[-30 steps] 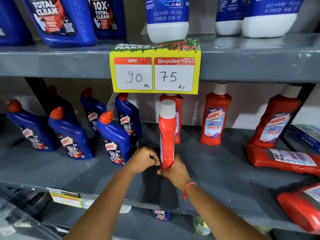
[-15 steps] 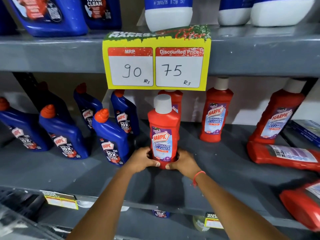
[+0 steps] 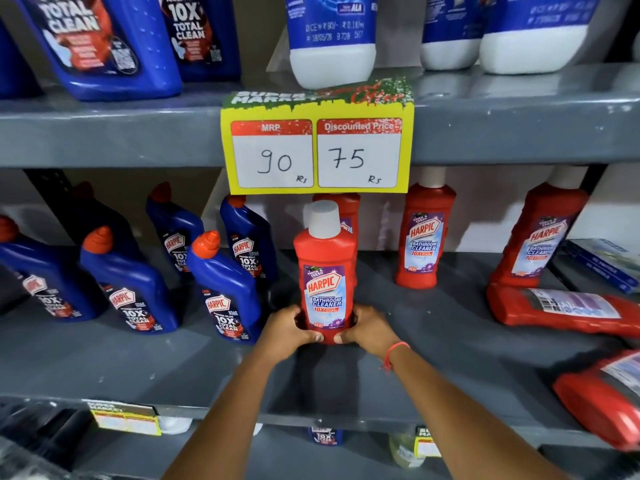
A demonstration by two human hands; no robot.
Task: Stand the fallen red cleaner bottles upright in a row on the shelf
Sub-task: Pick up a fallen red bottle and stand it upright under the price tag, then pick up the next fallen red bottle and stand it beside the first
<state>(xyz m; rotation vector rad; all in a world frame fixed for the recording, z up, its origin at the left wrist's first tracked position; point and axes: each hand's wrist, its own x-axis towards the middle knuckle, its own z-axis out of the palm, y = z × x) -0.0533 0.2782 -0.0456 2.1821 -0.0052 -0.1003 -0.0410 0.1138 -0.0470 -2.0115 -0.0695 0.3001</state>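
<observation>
At shelf (image 3: pixel 450 341) centre, our hands, left (image 3: pixel 289 332) and right (image 3: pixel 369 329), grip an upright bottle (image 3: pixel 325 271); two fallen bottles (image 3: pixel 561 310) remain at four o'clock.

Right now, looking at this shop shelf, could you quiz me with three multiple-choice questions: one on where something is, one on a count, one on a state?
1. Where do the blue bottles on the middle shelf stand relative to the held red bottle?
A. on its left
B. on its right
C. lying in front of it

2. How many red bottles lie fallen on the right?
A. none
B. two
C. five

3. How is the held red bottle?
A. lying flat
B. upside down
C. upright, label forward

Answers:
1 A: they stand in the left part of the picture.
2 B: one lies behind, another at the shelf's front edge.
3 C: the left hand and right hand grip its base, white cap up.
</observation>
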